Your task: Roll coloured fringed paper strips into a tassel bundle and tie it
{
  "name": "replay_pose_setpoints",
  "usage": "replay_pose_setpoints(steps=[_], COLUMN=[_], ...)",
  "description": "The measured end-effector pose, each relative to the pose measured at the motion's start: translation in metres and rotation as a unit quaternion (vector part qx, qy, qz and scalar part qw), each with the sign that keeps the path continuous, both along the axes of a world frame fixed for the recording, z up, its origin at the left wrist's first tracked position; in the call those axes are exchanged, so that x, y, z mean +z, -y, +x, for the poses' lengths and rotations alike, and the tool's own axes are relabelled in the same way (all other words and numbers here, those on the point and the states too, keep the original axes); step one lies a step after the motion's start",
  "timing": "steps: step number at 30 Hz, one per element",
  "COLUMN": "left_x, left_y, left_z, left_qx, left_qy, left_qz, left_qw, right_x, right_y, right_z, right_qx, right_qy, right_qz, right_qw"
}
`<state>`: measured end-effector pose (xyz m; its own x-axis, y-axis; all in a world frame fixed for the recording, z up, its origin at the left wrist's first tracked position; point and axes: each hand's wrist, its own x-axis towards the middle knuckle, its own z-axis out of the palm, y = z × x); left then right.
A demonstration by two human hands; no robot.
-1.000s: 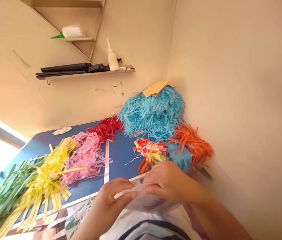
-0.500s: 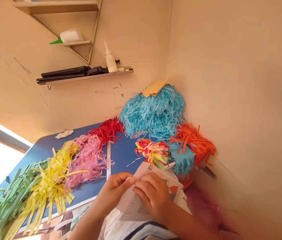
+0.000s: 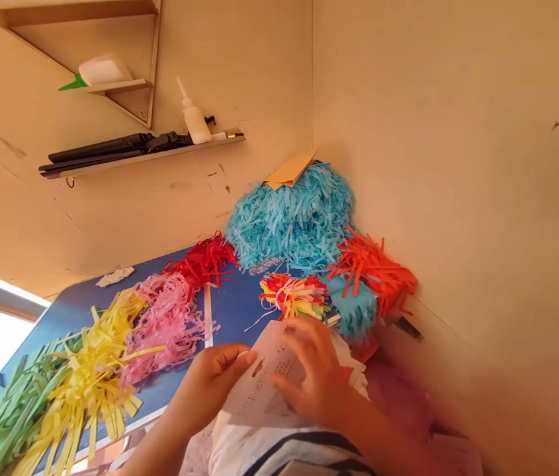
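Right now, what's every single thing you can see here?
table: one, blue, underneath
paper heap: one, light blue, in the corner
card: one, tan, atop the heap
orange strips: one pile, orange, beside the right wall
red strips: one pile, red, beside the heap
pink strips: one pile, pink, mid-table
yellow strips: one pile, yellow, left of pink
green strips: one pile, green, far left
mixed bundle: one, many colours, beyond the hands
glue bottle: one, white, on the shelf
printed sheet: one, white, in the hands
left hand: one, grips the sheet
right hand: one, lies on the sheet
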<state>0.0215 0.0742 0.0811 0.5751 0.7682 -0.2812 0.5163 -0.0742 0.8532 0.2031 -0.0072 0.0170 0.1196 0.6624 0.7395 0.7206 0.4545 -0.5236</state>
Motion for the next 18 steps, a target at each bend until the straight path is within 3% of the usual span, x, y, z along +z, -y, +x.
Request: replay_pose_setpoints(steps=[4, 10, 18], left_x=[-0.008, -0.013, -0.008], left_y=[-0.007, -0.009, -0.007], left_z=[-0.004, -0.002, 0.003], left_qx=[-0.022, -0.014, -0.019], left_qy=[0.022, 0.031, 0.038], left_qz=[-0.053, -0.112, -0.131], left_qw=[0.998, 0.993, 0.990], right_x=[-0.015, -0.023, -0.030], right_y=[-0.001, 0.008, 0.004], right_z=[0.008, -0.003, -0.005], right_qx=[-0.023, -0.072, -0.080], right_qy=[-0.036, 0.048, 0.097], right_qz=[-0.078, 0.082, 0.099], right_qw=[0.996, 0.993, 0.987])
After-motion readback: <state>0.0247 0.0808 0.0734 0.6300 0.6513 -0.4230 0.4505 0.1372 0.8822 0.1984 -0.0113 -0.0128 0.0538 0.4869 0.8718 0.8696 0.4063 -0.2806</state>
